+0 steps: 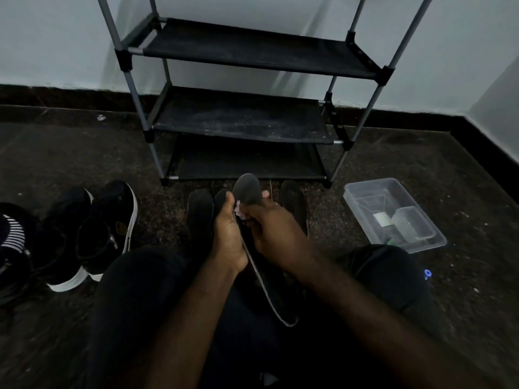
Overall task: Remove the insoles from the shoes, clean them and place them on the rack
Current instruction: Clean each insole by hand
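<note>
I hold a dark insole point(247, 189) upright between my knees, toe end up. My left hand point(228, 234) grips its left edge at the middle. My right hand point(273, 228) presses a small pale wipe point(239, 211) against the insole's face. Three more dark insoles lie flat on the floor beyond my hands: two on the left point(200, 209) and one on the right point(293, 200). A pair of black sneakers with white soles point(92, 231) stands at the left. The black shoe rack point(241, 119) stands straight ahead against the wall with bare shelves.
A clear plastic tub point(393, 214) with small items inside sits on the floor at the right. A dark striped shoe point(12, 237) lies at the far left edge. A bit of pale litter point(101, 117) lies by the skirting. The floor is dark speckled stone.
</note>
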Available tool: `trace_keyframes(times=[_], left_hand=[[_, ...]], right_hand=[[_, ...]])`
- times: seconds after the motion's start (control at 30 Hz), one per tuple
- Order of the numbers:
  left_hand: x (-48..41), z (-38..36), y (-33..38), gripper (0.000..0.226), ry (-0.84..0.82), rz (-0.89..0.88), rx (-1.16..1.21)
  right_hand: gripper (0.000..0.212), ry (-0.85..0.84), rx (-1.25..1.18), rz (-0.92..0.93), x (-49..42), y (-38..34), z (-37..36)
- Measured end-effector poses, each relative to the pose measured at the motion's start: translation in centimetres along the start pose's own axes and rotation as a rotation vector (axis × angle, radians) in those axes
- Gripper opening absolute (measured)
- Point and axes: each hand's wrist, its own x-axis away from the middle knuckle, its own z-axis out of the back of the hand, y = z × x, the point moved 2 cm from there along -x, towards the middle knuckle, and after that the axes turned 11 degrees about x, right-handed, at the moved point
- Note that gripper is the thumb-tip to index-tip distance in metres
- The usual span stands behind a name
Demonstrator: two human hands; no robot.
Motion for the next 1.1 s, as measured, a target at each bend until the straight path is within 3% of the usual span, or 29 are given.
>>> trace_keyframes(times=[0.13,0.23,0.43,0.67,0.87,1.03,1.1], left_hand=[[0.5,-0.4,-0.2,0.06,-0.057,0.063,-0.022],[1.1,-0.7,-0.2,0.054,-0.096,0.086,-0.065],[-0.1,0.1,0.5,0.067,-0.031,0.034,-0.031],[0.9,-0.6,-0.1,0.056,-0.133,0.121,-0.006],[-0.1,0.4,0.5,0.061,-0.112,0.096,0.003],[0.2,-0.2,-0.3,0.051,-0.151,0.133,-0.002],[0.3,-0.2,0.0,0.051,-0.143,0.132,0.008]], right_hand=[[0.021,0.174,0.073,-0.1,-1.7,1.4,1.2],[0.027,0.205,0.118,-0.223,-3.0,2.1,1.8],[0.018,0.136,-0.003,-0.02,-0.6,-0.5,0.6],[0.017,0.369,-0.148,-0.231,-3.9,1.3,1.7],[0.02,0.251,-0.177,-0.046,-2.2,-0.9,0.8],[0.024,0.364,-0.061,-0.318,-4.8,2.3,2.1],[0.019,0.326,-0.039,-0.254,-4.6,1.5,1.8]])
